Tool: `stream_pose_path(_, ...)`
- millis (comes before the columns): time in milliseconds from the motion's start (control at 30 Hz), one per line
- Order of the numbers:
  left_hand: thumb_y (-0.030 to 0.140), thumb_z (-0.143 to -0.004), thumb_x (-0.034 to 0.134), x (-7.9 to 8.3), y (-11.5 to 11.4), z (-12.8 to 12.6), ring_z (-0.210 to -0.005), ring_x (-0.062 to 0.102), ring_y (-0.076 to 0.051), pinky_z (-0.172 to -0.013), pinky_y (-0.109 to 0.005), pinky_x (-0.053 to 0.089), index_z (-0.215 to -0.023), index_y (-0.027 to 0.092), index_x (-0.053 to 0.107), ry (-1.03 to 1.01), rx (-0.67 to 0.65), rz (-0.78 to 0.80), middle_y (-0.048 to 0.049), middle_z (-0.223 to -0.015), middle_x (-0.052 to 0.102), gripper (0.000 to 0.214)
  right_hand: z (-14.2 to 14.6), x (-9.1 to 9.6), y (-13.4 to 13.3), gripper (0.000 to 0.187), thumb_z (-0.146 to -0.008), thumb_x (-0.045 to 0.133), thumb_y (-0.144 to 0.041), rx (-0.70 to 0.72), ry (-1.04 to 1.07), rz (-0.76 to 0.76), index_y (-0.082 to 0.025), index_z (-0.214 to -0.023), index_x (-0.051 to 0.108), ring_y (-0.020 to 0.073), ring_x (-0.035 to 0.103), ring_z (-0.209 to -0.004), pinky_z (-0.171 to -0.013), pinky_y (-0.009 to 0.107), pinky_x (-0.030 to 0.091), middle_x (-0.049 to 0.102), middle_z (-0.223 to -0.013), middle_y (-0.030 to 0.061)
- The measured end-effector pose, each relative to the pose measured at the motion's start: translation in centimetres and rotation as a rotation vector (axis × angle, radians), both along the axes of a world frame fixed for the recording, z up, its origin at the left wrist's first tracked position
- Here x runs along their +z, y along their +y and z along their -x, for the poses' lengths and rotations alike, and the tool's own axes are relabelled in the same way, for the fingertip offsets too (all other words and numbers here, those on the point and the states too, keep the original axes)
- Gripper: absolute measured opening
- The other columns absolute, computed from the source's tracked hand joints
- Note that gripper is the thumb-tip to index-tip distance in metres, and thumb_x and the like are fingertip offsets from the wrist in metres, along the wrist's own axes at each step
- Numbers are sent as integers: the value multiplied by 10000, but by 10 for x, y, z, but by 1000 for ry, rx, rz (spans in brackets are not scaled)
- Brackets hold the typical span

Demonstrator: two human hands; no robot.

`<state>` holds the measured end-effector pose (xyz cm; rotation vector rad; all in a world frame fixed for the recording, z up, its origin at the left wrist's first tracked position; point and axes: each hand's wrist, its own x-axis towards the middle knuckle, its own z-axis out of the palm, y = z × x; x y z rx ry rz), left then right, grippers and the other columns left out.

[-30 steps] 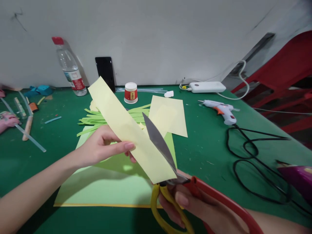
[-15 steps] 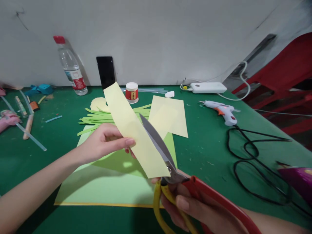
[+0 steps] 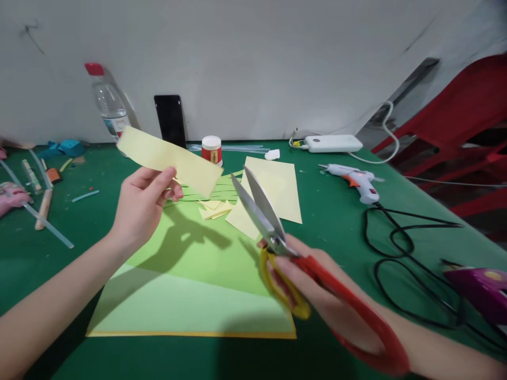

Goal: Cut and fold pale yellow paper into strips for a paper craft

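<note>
Between the thumb and fingers of my left hand [image 3: 144,203] is a pale yellow paper strip [image 3: 170,158], raised above the table and tilted down to the right. My right hand [image 3: 312,279] grips large scissors [image 3: 269,221] with one red and one yellow handle; their blades point up and away, slightly parted, apart from the strip. Below lie green paper sheets [image 3: 190,306], with small yellow paper scraps [image 3: 216,209] and cut green paper strips [image 3: 229,187] at their far side. A larger pale yellow sheet [image 3: 283,184] lies just beyond the blades.
Along the wall stand a water bottle [image 3: 111,103], a black phone [image 3: 170,120] and a red-and-white jar [image 3: 212,150]. A white power strip [image 3: 335,143] sits back right. On the right, a glue gun [image 3: 356,179] trails a coiled black cord [image 3: 392,258]. Glue sticks [image 3: 47,224] lie left.
My left hand has moved the strip up and left, away from the blades, and turned it flatter. The scissors have shifted slightly and their blades now show a gap.
</note>
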<state>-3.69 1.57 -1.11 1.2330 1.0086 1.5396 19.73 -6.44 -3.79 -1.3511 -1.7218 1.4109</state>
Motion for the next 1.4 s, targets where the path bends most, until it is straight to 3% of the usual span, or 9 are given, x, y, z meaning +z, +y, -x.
stream_pose_path(200, 223, -662, 685, -5, 1, 0, -492, 506, -79, -505, -192, 405, -557, 135, 655, 154, -76, 116, 0, -503, 601, 140, -23, -5, 60, 315, -876, 343, -367, -221, -1080, -347, -122, -1038, 457, 222, 588, -576, -532, 285, 383, 610, -658, 85)
stream_pose_path(367, 210, -665, 676, -8, -5, -5, -507, 517, -99, -505, -210, 414, -614, 132, 682, 198, -176, 172, -27, -559, 651, 94, -40, -25, 80, 388, -868, 353, -402, -256, -1257, -272, -64, -856, 544, 324, 619, -689, -526, 317, 370, 622, -718, 210)
stream_pose_path(700, 130, -674, 641, -6, -15, -13, -566, 564, -102, -468, -182, 425, -734, 148, 651, 77, -351, 244, 5, -630, 633, 63, -49, -19, 75, 312, -801, 461, -379, -69, -1281, -265, -143, -963, 584, 305, 616, -767, -520, 322, 405, 639, -850, 137)
stream_pose_path(800, 143, -662, 661, -8, -17, -15, -554, 570, -111, -467, -193, 430, -728, 149, 656, 94, -403, 285, 1, -612, 629, 67, -42, -2, 65, 324, -820, 440, -339, -25, -1121, -395, -171, -1078, 542, 281, 548, -986, -657, 346, 442, 584, -1090, 119)
stream_pose_path(867, 149, -657, 670, -11, -19, -15, -526, 558, -106, -485, -207, 443, -711, 149, 666, 132, -435, 314, -5, -606, 631, 54, -31, 10, 57, 303, -855, 377, -319, 19, -756, -437, -165, -1044, 556, 238, 513, -1044, -808, 348, 413, 575, -1118, 105)
stream_pose_path(1000, 169, -635, 697, -14, -20, -15, -493, 529, -95, -502, -223, 451, -694, 162, 679, 218, -477, 324, -10, -631, 634, 62, -2, 20, 46, 373, -887, 298, -439, 290, 84, 82, -195, -917, 578, 158, 571, -864, -762, 283, 424, 628, -920, 53)
stream_pose_path(1100, 165, -632, 684, -13, -21, -17, -566, 565, -126, -501, -224, 457, -774, 188, 689, 318, -521, 284, -23, -692, 651, 144, 13, 17, 44, 375, -876, 349, -449, 406, 424, 393, -164, -832, 589, 114, 550, -692, -670, 251, 421, 609, -759, 30)
stream_pose_path(1233, 107, -636, 665, -10, -23, -19, -704, 618, -155, -536, -219, 481, -1010, 240, 618, 322, -584, 330, -26, -850, 679, 400, 20, 14, 43, 235, -781, 561, -380, 351, 544, 525, -150, -800, 605, 68, 518, -626, -620, 189, 407, 567, -675, -20)
stream_pose_path(1400, 175, -663, 683, -12, -25, -13, -796, 628, -158, -668, -241, 496, -876, 224, 635, 268, -629, 338, -13, -872, 679, 224, 19, 17, 43, 152, -712, 649, -274, 181, 420, 417, -155, -793, 600, 77, 552, -691, -632, 186, 409, 595, -737, -25)
